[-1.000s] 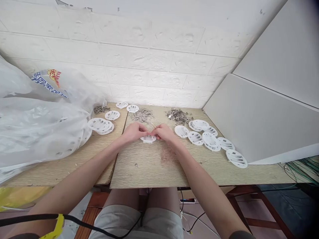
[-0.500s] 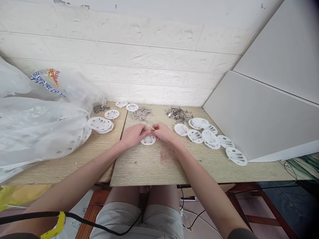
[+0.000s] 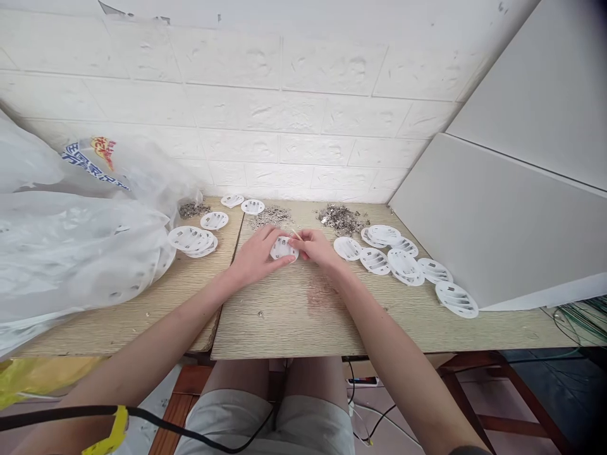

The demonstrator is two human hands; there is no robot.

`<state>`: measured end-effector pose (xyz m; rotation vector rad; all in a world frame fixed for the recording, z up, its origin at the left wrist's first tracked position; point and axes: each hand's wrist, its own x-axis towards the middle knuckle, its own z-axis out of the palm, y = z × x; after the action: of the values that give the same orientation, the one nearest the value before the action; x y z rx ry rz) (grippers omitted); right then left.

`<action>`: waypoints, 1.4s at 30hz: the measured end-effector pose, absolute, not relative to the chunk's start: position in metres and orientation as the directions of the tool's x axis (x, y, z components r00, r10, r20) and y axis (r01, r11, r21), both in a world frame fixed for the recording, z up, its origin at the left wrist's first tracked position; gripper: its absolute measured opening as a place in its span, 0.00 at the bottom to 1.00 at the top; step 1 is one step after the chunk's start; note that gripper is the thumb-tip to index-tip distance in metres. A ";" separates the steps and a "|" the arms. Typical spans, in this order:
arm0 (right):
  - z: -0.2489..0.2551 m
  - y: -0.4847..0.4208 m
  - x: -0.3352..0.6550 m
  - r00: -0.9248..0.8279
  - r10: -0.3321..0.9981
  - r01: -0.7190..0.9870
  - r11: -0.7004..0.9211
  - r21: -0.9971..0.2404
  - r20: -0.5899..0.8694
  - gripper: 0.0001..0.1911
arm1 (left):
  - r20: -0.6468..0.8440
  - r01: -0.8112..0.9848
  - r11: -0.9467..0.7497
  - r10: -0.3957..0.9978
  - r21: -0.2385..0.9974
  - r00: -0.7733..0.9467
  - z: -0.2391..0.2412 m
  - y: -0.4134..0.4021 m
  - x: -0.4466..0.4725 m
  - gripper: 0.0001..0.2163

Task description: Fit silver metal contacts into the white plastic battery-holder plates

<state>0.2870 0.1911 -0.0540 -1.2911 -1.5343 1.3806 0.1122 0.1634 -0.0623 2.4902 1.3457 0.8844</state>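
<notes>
A round white plastic disc (image 3: 283,249) with small metal pieces lies on the table in front of me. My left hand (image 3: 260,254) curves around its left side, fingers at the far edge and thumb along the near edge. At the disc's right side, my right hand (image 3: 313,246) is closed on a thin pale stick (image 3: 296,235), whose end points up past the fingers. The right fingertips touch the disc's rim. Beyond the hands lie a pile of small light metal bits (image 3: 272,218) and a darker metal pile (image 3: 341,218).
Several similar white discs (image 3: 374,260) lie to the right, some overlapping. A stack of discs (image 3: 190,239) is at the left, next to a large translucent plastic bag (image 3: 76,246). A white brick-pattern wall (image 3: 303,120) stands behind, and a grey panel (image 3: 512,221) on the right.
The disc appears turned and shifted slightly away from me. My left thumb has moved from the far edge to the near edge, spreading the hand around the disc. My right hand keeps the stick.
</notes>
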 end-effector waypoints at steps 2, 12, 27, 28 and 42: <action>-0.053 0.191 0.287 -0.267 0.957 0.150 -0.074 -0.986 -0.113 0.09 | 0.461 0.680 -0.635 0.758 0.366 0.460 -0.062 0.163 0.110 0.21; -0.056 0.194 0.286 -0.289 0.957 0.068 0.045 -0.997 0.023 0.22 | 0.476 0.601 -0.697 0.712 0.390 0.517 -0.056 0.166 0.100 0.23; -0.050 0.205 0.321 -0.004 0.986 0.882 0.081 -0.464 0.164 0.09 | 0.300 0.940 -0.097 0.954 0.327 -0.005 -0.022 0.213 0.006 0.22; -0.050 0.204 0.320 -0.031 0.989 0.891 0.093 -0.444 0.145 0.09 | 0.281 0.939 -0.097 0.960 0.331 0.000 -0.023 0.213 0.004 0.22; -0.053 0.206 0.319 -0.191 0.967 0.853 0.248 -0.460 0.168 0.10 | 0.092 0.996 -0.033 0.995 0.082 0.025 -0.035 0.213 -0.002 0.19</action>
<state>0.3190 0.2058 -0.0533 -1.6601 -2.1075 0.3690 -0.0023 0.2127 -0.0347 2.2532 2.1885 0.1934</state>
